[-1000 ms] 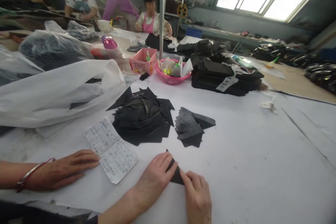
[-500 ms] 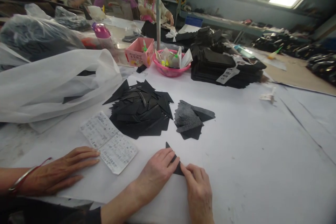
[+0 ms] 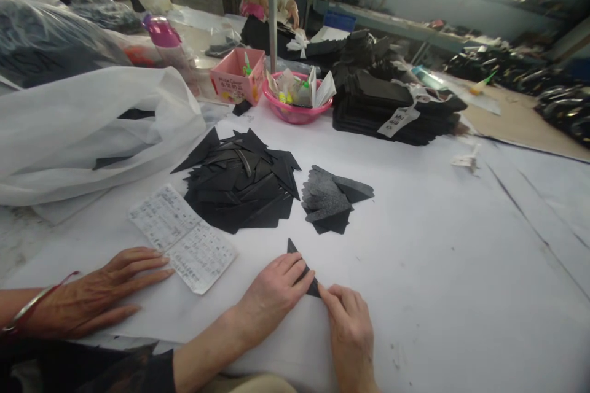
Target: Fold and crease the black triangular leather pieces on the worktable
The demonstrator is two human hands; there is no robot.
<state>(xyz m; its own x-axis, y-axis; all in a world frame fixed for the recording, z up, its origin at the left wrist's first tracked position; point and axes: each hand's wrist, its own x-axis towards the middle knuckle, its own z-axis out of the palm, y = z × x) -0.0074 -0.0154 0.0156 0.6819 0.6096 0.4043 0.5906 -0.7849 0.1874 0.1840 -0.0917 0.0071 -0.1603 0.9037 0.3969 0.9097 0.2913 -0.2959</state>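
A small black triangular piece [image 3: 313,287] of thin sheet material lies on the white table covering. My left hand [image 3: 271,288] presses it down, its fingers close together over the piece's middle and hiding part of it. My right hand [image 3: 351,328] is closed at the lower right corner, thumb and fingertips against the edge. Beyond my hands sit a large heap of black cut pieces [image 3: 239,187] and, to its right, a smaller fanned stack of grey-backed pieces [image 3: 326,193].
Another person's hand [image 3: 106,291] with a bracelet lies flat by a handwritten paper [image 3: 184,239]. Farther back are a white bag [image 3: 92,129], a pink box [image 3: 237,83], a pink basin [image 3: 297,112], a metal post [image 3: 272,18] and stacked black pieces [image 3: 369,110].
The view has tilted and shifted slightly, so most things appear a little higher and to the left. Both my hands stay at the black triangular piece.
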